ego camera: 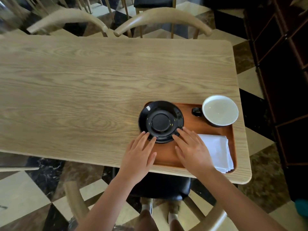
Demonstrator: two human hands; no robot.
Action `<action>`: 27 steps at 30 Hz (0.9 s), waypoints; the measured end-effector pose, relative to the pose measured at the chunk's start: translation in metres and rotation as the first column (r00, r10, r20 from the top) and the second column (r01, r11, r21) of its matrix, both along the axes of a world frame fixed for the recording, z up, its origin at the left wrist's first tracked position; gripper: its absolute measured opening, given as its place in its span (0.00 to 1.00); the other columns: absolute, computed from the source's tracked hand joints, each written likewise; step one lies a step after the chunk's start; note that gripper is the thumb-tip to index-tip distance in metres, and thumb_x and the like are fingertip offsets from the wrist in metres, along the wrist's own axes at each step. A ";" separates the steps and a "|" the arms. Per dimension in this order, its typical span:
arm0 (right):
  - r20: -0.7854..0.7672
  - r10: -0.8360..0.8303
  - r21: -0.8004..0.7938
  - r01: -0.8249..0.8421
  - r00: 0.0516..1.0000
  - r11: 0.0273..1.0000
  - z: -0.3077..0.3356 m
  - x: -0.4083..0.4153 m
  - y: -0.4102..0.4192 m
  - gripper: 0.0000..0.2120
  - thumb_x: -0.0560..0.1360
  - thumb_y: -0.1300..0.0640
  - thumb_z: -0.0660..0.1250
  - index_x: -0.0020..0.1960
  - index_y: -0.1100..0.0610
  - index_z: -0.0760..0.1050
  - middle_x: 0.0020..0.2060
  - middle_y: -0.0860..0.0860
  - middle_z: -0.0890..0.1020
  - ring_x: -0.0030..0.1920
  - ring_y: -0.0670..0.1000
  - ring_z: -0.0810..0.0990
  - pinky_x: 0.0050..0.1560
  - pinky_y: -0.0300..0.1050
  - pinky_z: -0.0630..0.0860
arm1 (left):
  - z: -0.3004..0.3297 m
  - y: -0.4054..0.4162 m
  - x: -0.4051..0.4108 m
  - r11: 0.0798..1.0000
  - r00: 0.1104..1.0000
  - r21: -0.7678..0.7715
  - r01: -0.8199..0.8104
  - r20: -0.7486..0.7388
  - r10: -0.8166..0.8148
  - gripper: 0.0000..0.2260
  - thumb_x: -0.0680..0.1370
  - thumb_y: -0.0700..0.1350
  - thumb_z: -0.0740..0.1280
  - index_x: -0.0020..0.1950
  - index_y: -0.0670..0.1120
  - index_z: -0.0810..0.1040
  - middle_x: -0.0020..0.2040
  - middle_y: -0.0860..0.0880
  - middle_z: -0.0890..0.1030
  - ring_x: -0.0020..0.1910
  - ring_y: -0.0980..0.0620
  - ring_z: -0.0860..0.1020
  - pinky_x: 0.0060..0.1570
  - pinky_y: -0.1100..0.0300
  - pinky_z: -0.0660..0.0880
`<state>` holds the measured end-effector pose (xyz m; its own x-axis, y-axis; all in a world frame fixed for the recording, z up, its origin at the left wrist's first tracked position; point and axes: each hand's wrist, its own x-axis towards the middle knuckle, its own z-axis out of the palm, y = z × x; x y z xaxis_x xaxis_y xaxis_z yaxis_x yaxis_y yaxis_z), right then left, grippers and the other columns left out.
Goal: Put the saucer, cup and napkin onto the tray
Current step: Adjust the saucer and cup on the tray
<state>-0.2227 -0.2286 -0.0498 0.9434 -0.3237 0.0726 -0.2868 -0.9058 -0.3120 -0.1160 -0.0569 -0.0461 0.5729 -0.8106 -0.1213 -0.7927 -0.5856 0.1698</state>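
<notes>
My left hand (140, 152) and right hand (191, 147), fingers flat (gripping nothing), touch the saucer (160, 121) at twelve o'clock, on the tray (166, 157).

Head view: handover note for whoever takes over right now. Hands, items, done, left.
Left hand: open, fingertips on the near-left rim of the saucer.
Right hand: open, fingertips on the saucer's near-right rim, palm over the tray.
Saucer: black, on the tray's left end, its left rim hanging over the tray edge.
Cup: in the tray's far-right corner, handle toward the saucer.
Napkin: folded, white, at the tray's near-right.
Done: all three are on the tray.
Left: perhaps nudge the saucer fully inside, then take the hands away.
</notes>
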 end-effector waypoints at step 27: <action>0.109 0.051 -0.085 -0.042 0.993 0.995 0.015 -0.024 -0.001 0.16 0.74 0.57 0.58 0.57 0.58 0.78 0.57 0.58 0.81 0.60 0.57 0.77 0.62 0.59 0.71 | 0.016 -0.005 -0.015 0.996 0.999 -0.076 0.053 0.012 -0.052 0.22 0.78 0.54 0.53 0.70 0.48 0.66 0.70 0.43 0.70 0.71 0.46 0.64 0.68 0.45 0.61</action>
